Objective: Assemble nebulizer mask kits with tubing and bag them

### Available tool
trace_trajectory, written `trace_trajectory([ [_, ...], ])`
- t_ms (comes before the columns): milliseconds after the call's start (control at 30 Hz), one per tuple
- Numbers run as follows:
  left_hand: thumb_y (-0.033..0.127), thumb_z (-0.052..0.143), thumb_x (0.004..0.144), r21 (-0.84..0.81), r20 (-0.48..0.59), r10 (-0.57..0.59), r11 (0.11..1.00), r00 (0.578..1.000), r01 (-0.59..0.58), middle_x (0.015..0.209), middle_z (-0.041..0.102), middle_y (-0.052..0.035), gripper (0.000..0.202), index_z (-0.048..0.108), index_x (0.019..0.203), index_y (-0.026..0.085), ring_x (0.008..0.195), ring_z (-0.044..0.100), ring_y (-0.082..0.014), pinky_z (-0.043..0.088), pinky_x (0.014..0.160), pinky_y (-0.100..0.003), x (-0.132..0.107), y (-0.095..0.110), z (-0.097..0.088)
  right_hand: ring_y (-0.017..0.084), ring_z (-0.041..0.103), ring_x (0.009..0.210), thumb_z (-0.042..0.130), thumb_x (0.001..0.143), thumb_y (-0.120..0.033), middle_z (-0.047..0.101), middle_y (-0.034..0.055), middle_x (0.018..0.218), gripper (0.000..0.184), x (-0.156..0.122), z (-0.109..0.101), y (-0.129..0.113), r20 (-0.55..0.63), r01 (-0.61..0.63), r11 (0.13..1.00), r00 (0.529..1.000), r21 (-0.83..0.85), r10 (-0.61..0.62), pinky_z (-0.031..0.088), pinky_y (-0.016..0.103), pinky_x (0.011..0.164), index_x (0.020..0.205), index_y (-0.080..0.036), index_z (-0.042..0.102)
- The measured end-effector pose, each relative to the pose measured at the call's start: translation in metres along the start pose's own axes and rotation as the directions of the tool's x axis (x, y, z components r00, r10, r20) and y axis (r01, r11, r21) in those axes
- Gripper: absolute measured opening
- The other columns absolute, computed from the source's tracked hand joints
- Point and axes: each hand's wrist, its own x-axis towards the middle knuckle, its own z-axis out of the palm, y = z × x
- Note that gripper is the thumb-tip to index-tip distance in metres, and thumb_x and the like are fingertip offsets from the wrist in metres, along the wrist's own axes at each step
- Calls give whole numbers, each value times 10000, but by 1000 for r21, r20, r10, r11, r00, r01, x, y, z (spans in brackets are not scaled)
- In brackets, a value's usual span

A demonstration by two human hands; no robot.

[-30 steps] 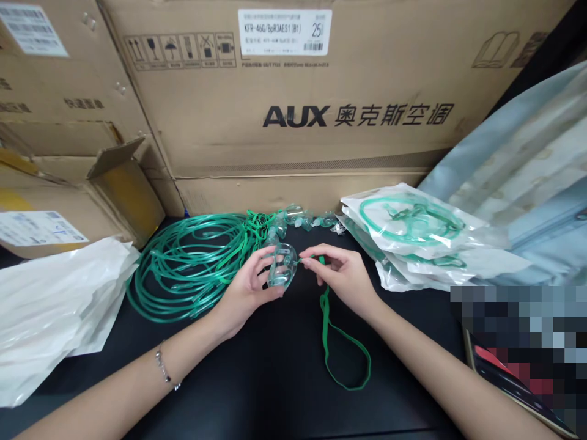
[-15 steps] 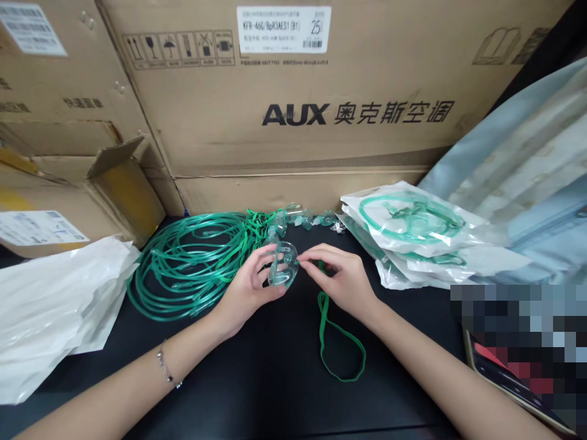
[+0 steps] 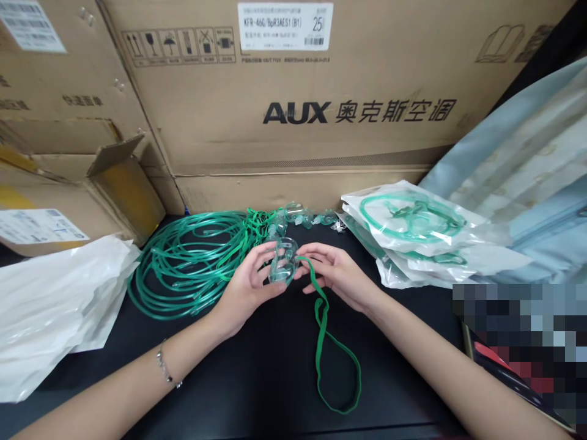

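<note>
My left hand [image 3: 250,278] grips a small clear plastic oxygen mask [image 3: 288,278] by its left side, thumb below and fingers above and behind. From the mask's right edge a green elastic strap [image 3: 318,293] hangs down and ends in a loop on the black table. My right hand [image 3: 337,275] is at the mask's right edge, fingers spread and slightly curved around the strap's upper end. The strap passes in front of those fingers, and I see nothing pinched between them. Whether the right fingertips touch the mask is hard to see.
Coiled green tubing [image 3: 183,269] lies to the left, with more green straps [image 3: 259,226] and clear masks [image 3: 293,212] behind. White bags [image 3: 59,305] are at far left, packed mask sets [image 3: 413,226] at right. Cardboard boxes [image 3: 293,146] wall off the back. A phone [image 3: 509,373] is at right.
My right hand has gone from a pinch at the mask's edge to spread fingers. The strap now hangs from that edge, its loop lower on the table. My left hand keeps its hold.
</note>
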Motion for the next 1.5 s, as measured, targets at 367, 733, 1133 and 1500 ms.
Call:
trace_trajectory([
  [367, 42, 677, 652, -52, 35, -36, 998, 999, 38, 1226, 481, -68, 582, 450, 1148, 246, 1116, 487, -233, 440, 888, -361, -1, -2, 1, 64, 521, 449, 713, 634, -358, 564, -43, 570, 271, 7, -4, 10, 14, 83, 978, 997, -190, -82, 492, 194, 414, 753, -154, 581],
  [733, 28, 670, 659, -76, 107, 8, 997, 994, 0, 1221, 469, -62, 588, 446, 1152, 257, 1116, 484, -242, 393, 957, -454, -4, -1, 6, 87, 506, 517, 689, 649, -318, 535, -21, 590, 198, 8, -11, 9, -15, 172, 883, 980, -436, -199, 461, 205, 441, 688, -152, 589],
  [1133, 66, 676, 649, 71, 18, 103, 992, 995, -104, 1236, 464, -59, 557, 471, 1134, 249, 1148, 457, -224, 402, 937, -353, 0, 3, 0, 148, 584, 933, 498, 813, -337, 619, 59, 988, 227, 8, -12, 4, -58, 257, 916, 956, -307, -287, 472, 285, 766, 942, -187, 608],
  [1500, 68, 659, 674, 104, 46, 109, 988, 993, -113, 1235, 466, -55, 527, 462, 1128, 250, 1160, 455, -216, 401, 940, -344, 0, -1, 0, 86, 584, 637, 650, 714, -304, 615, -7, 692, 184, 3, -10, -3, 28, 47, 997, 999, -55, -45, 494, 257, 669, 830, -160, 648],
])
